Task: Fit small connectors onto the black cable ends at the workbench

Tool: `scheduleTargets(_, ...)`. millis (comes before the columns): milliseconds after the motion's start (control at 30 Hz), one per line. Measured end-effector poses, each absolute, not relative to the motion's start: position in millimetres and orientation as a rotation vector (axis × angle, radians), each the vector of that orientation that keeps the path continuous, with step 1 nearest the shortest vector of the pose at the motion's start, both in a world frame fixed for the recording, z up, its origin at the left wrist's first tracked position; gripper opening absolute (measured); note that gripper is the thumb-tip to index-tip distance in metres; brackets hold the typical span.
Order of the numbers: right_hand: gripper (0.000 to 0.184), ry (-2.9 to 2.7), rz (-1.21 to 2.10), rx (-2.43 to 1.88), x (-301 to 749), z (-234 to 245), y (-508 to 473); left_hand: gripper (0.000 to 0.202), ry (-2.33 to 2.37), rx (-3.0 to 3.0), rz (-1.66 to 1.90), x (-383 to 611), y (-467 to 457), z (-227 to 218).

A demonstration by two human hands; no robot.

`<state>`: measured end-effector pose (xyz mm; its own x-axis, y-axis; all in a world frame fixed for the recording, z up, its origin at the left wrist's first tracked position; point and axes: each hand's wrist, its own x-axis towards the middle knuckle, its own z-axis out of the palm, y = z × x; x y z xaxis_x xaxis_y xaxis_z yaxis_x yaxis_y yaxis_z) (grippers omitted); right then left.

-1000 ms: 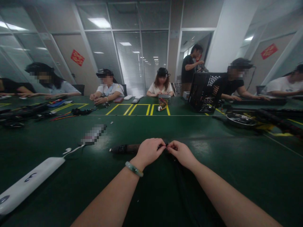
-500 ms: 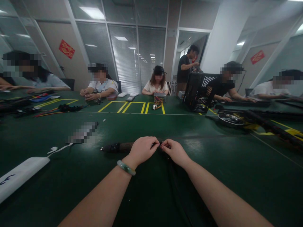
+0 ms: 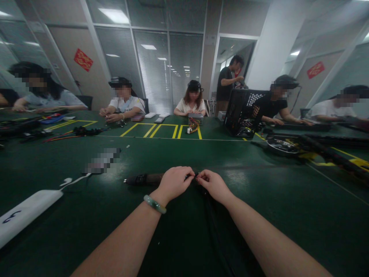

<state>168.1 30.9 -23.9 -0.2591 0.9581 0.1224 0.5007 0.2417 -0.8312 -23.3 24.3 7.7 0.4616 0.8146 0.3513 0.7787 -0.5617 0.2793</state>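
A dark electric screwdriver (image 3: 148,179) lies sideways on the green table, its metal tip pointing left. My left hand (image 3: 175,184) is closed around its rear end, thumb and fingertips pinched together. Right beside it, my right hand (image 3: 213,185) pinches the end of a black cable (image 3: 211,223) against the rear of the screwdriver. From there the cable runs down between my forearms towards me. My fingertips nearly meet and hide the joint, so I cannot tell whether the cable end is seated.
At left lies a white power strip-like block (image 3: 31,211) with a cord leading to a blurred-out flat object (image 3: 102,161). Across the table are a black computer case (image 3: 243,113), a metal bowl (image 3: 282,147), a power supply (image 3: 195,119) and several people working.
My hands keep the same pinch at the screwdriver's rear. The whole view has shifted very slightly.
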Motion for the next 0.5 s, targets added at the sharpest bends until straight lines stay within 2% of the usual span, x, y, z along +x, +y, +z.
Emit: scheduleTargets(500, 0.014, -1.873, 0.913, -1.32, 168.5, -22.5, 30.0, 0.017, 1.429, 2.618, 0.7, -22.7, 24.1, 8.1)
